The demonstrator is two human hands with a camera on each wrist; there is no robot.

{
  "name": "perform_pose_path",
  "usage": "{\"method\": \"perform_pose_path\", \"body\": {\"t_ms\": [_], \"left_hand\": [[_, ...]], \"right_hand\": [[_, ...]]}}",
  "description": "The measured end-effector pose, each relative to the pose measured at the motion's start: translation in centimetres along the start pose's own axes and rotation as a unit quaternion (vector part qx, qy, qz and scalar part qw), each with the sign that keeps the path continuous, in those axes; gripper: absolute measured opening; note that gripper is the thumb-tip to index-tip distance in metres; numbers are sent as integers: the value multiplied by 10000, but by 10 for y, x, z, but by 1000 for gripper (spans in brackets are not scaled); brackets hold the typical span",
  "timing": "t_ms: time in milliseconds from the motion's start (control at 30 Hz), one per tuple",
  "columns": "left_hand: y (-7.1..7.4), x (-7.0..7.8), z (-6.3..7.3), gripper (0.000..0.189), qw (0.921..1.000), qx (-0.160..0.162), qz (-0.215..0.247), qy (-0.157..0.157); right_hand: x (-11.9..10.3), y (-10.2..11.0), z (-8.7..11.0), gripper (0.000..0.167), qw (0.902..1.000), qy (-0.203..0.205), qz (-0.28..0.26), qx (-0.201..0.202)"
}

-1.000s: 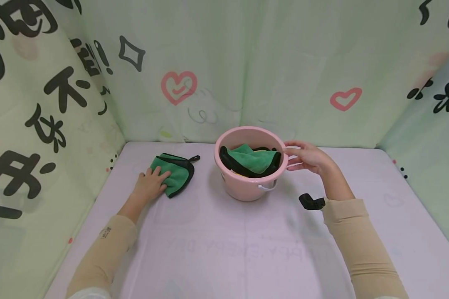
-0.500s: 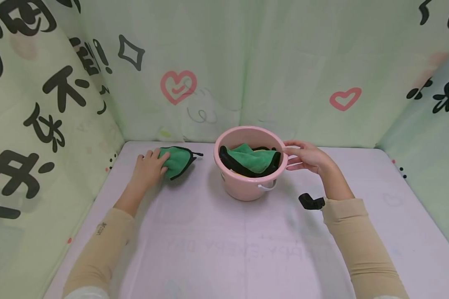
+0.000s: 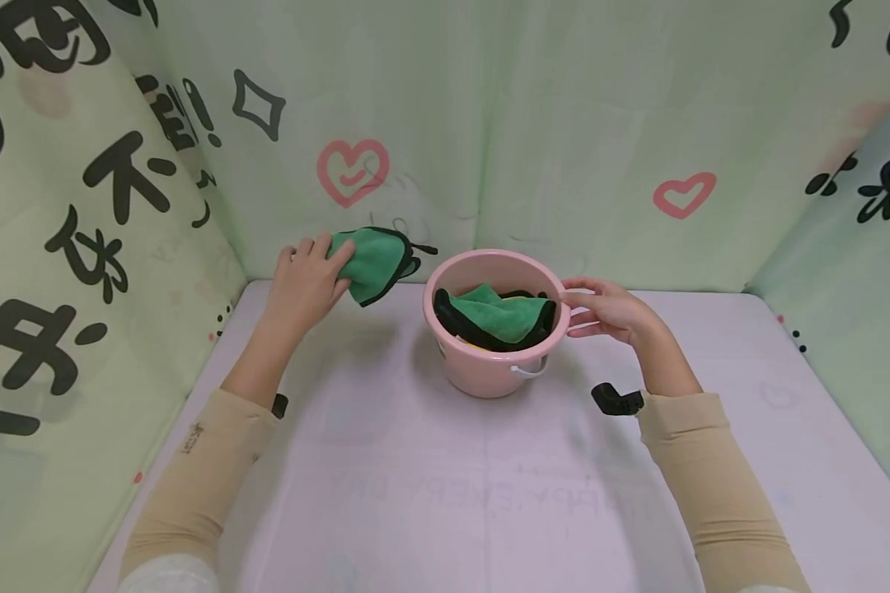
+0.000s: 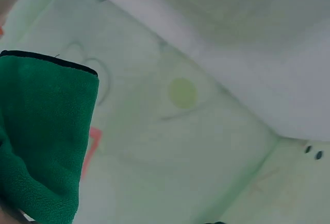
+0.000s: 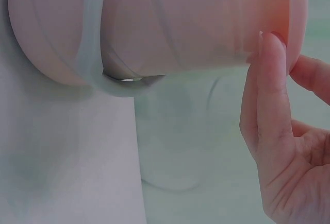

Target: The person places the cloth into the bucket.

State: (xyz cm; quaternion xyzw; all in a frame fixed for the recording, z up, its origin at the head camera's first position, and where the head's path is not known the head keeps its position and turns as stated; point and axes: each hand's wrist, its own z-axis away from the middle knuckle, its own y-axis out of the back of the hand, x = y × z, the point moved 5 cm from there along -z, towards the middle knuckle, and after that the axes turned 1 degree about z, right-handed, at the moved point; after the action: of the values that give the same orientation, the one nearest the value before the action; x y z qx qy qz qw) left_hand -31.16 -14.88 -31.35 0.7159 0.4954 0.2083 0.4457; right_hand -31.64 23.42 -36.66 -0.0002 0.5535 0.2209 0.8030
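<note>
In the head view my left hand point(image 3: 310, 278) grips a green cloth with black edging point(image 3: 374, 262) and a black hanging loop. It hangs above the table, left of the bucket. The left wrist view shows the cloth point(image 4: 49, 126) at its left edge, fuzzy on its surface. A pink bucket point(image 3: 482, 375) stands upright at the back middle. Another green cloth with black edging point(image 3: 506, 317) lies crumpled inside it; what lies beneath is mostly hidden. My right hand point(image 3: 608, 313) pinches the bucket's right rim, fingertips point(image 5: 273, 54) under the lip and thumb at the rim's edge.
The bucket's white handle point(image 3: 530, 371) hangs down at its front. A pale lilac cloth covers the table point(image 3: 445, 494). Green printed curtains point(image 3: 564, 123) enclose the back and both sides. A black wrist-camera mount point(image 3: 617, 401) juts from the right sleeve.
My left hand has lifted the green cloth off the table, raising it away and slightly to the right, toward the bucket. The right hand and the bucket have stayed in place.
</note>
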Motion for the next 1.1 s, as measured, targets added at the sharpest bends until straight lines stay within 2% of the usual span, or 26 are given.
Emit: {"method": "perform_pose_path", "body": {"t_ms": [167,300,467,600,933,1100], "left_hand": [[14,17,-16,40,9998,-44,190,29],[17,34,-25,41,9996,56,267,-38],[15,61,-34,41,9990,302,143,-302],[13,83,-42,42,9977,325,-22,-594],[-3,130,-51,37,9912,-196,-311,-1274],[-14,148,-51,37,9835,-686,-436,-1616]], "right_hand": [[0,0,1,58,10000,3,8,-5],[0,0,0,60,10000,18,0,-10],[0,0,-1,61,10000,33,15,5],[1,0,-2,61,10000,32,2,17],[1,0,-2,61,10000,51,31,38],[1,0,-2,61,10000,28,-10,30]]}}
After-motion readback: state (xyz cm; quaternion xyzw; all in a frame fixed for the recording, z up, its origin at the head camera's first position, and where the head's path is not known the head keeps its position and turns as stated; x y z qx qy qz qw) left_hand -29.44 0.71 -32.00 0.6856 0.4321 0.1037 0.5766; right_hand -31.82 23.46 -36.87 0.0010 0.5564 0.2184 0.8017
